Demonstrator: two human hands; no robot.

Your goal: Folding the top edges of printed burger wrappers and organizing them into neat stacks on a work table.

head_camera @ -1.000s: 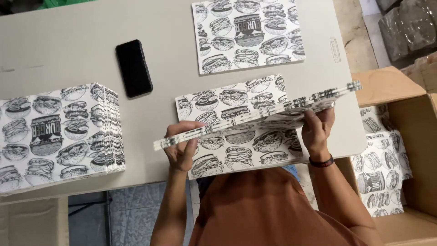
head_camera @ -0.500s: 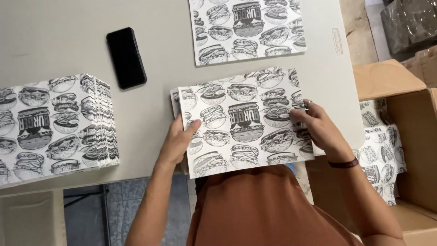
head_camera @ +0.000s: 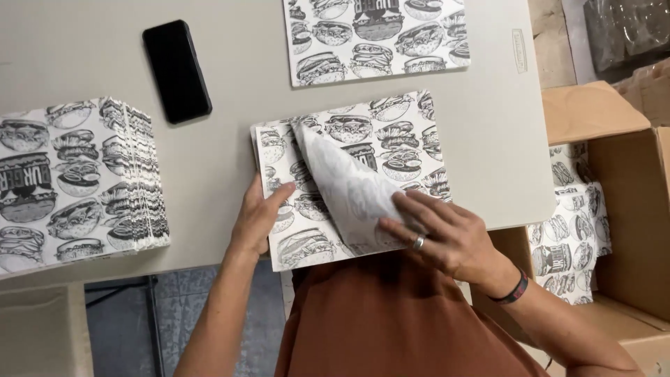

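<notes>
The printed sheets (head_camera: 363,174) lie on the surface (head_camera: 230,153) under both hands. The left hand (head_camera: 257,218) presses flat on their left edge, fingers released. The right hand (head_camera: 440,234) pins the folded-over top sheet (head_camera: 345,185) beneath open fingers.

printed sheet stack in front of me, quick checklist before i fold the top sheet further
1. Left hand pins the stack at its left edge: ok.
2. Right hand presses the folded sheet flat: ok.
3. Sheet's plain underside faces up along the fold: ok.
4. Phone lies apart from the stack: ok.
5. Only one sheet lifted: cannot tell.
6. Stack fully on the table: not ok, its near edge overhangs.
</notes>
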